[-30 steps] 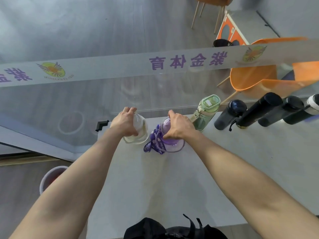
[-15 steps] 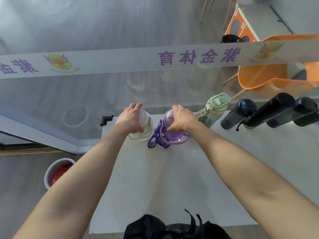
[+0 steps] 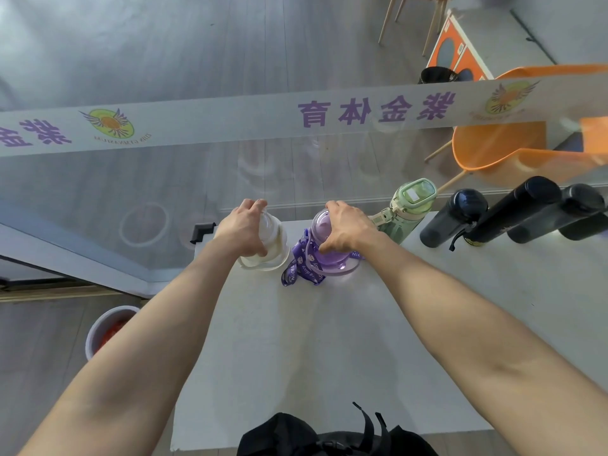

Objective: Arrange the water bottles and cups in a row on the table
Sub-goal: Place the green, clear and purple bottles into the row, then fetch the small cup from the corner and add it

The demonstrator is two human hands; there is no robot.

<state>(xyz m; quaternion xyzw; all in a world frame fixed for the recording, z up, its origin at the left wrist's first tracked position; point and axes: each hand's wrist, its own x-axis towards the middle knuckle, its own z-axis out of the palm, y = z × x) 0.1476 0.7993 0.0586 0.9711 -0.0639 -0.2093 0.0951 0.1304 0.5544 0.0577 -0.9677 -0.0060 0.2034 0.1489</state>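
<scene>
White table, far edge: left hand curled round clear cup, right hand gripping purple bottle just right of it, arms outstretched. On strap, probably "Nice day"; on banner, "紫金体育".

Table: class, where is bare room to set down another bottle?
Bare: the wide table stretch from the purple bottle back to the black bag. Crowded: the far edge, white bottle through green bottle to black bottles.

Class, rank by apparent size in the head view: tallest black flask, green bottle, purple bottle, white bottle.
1. tallest black flask
2. green bottle
3. purple bottle (right hand) and white bottle (left hand): too covered to rank.
</scene>
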